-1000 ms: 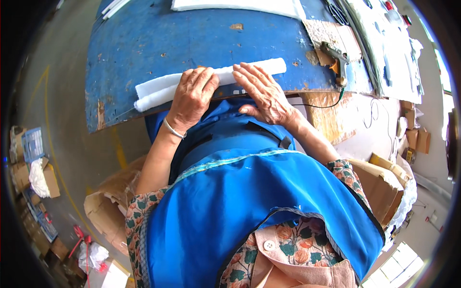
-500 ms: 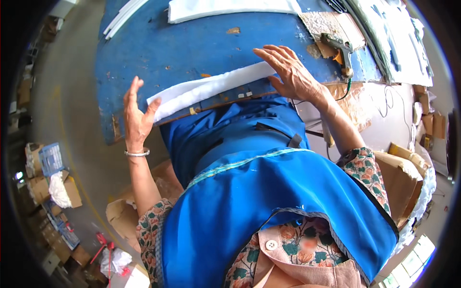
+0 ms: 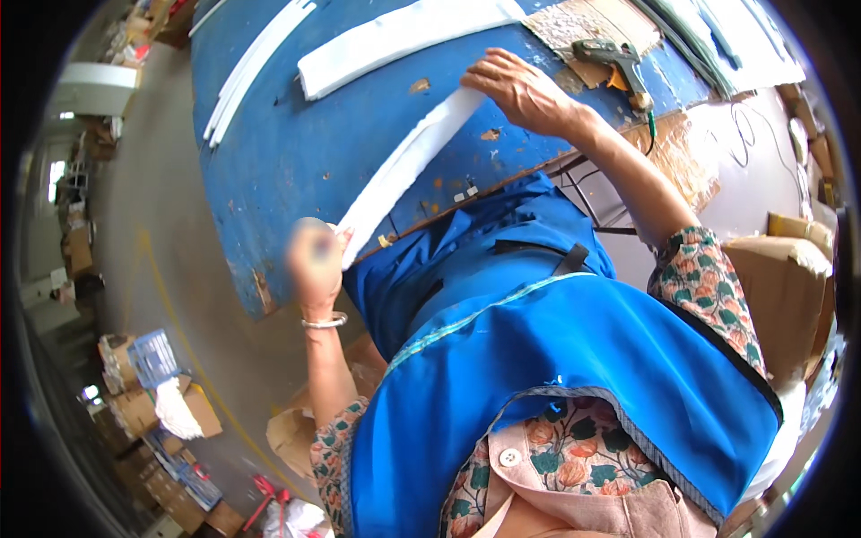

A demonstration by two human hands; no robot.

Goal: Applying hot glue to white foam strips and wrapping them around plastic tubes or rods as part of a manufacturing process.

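Looking at where you are, I'd say you're mid-way through straightening or stretching out that long white foam strip [image 3: 404, 170] across the blue table [image 3: 296, 152]. Your left hand [image 3: 314, 260] is down at the near end of the strip, right at the table's front edge, fingers closed around the tip as far as I can make out, though that hand is blurred so I can't swear how tight the grip is. Your right hand [image 3: 520, 90] is at the far end, palm down with the fingers spread flat on the strip, pressing instead of pinching.

My guess is the next move needs both ends kept level so the strip doesn't twist, with the right hand holding it down while the left pulls or folds.

The strip itself looks soft and a bit floppy, plain white, long and narrow, running diagonally from the table's near edge up toward the glue gun [image 3: 619, 63] sitting on a scuffed cardboard patch [image 3: 574, 22]. It lies flat on the tabletop along most of its length. A wider white foam slab [image 3: 404, 36] lies farther back, well apart from it, and a few thin white strips [image 3: 256, 63] sit off to your left.
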